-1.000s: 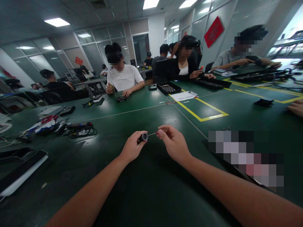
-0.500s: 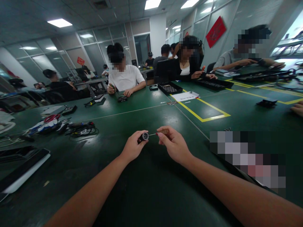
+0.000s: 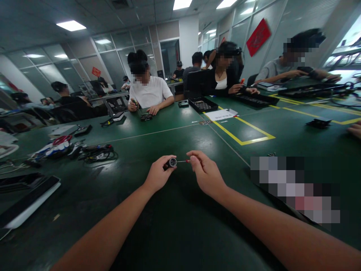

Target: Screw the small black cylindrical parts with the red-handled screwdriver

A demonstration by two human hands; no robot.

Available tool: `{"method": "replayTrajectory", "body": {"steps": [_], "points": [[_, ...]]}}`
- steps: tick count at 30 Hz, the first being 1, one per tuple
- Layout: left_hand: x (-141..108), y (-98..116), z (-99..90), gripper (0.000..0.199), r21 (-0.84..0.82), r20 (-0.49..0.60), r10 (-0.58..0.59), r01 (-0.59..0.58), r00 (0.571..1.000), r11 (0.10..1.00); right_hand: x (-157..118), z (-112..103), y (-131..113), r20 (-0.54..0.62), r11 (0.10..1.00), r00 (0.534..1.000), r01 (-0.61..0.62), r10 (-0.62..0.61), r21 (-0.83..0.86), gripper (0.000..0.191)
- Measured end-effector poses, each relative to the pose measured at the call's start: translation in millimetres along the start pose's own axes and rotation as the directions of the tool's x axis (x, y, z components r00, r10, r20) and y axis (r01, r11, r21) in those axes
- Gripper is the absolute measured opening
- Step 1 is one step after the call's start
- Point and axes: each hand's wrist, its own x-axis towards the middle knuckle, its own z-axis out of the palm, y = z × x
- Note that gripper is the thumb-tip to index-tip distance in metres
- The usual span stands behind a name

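My left hand [image 3: 158, 176] is closed around a small black cylinder [image 3: 172, 162] with a silver-rimmed round end that faces me. Across from it, my right hand [image 3: 210, 175] pinches a screwdriver [image 3: 187, 161]; a bit of red and the thin shaft show, and the fingers hide most of the handle. The shaft points left and its tip reaches the side of the cylinder, though whether it sits in a screw is too small to tell. Both hands are held above the green table [image 3: 169, 233].
Bundled cables [image 3: 98, 153] and a black-and-white device [image 3: 31, 203] lie on the left. Yellow tape [image 3: 256, 142] marks the table ahead. Across it, a person in a white shirt [image 3: 150, 92] works near a black tray [image 3: 203, 104]. A blurred patch covers something at right.
My right hand has turned slightly around the screwdriver, its fingers now covering more of the handle. The left hand and the black cylinder stay almost in place.
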Motion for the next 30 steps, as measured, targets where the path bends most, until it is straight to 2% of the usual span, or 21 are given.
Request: {"method": "replayTrajectory", "body": {"steps": [6,11,22,26,30], "points": [[-0.5,-1.3,-1.3,0.038,0.006,-0.034,-0.009,0.009,0.999,1.0,0.8,-2.4,-0.1,0.05,1.0,0.999,-0.02,0.018,0.024,0.028],[-0.2,-1.5,-0.3,0.038,0.017,-0.024,0.041,-0.04,0.999,0.999,2.2,-2.3,-0.1,0.013,0.999,1.0,-0.006,0.007,-0.035,0.037],[-0.8,-4.9,-0.1,0.041,0.016,-0.036,0.044,-0.043,0.998,0.999,0.9,-2.8,-2.3,0.06,0.999,0.998,0.033,-0.032,-0.026,0.028],[-1.0,-4.6,-0.1,0.04,0.016,-0.031,0.081,-0.08,0.996,0.997,0.9,-4.4,-4.3,0.031,0.999,1.0,-0.002,0.004,-0.047,0.033],[-1.3,-3.7,-0.8,0.039,0.015,-0.049,0.042,-0.041,0.998,0.999,0.4,-4.0,-4.8,0.034,0.997,0.999,-0.024,0.027,-0.073,0.033]]}}
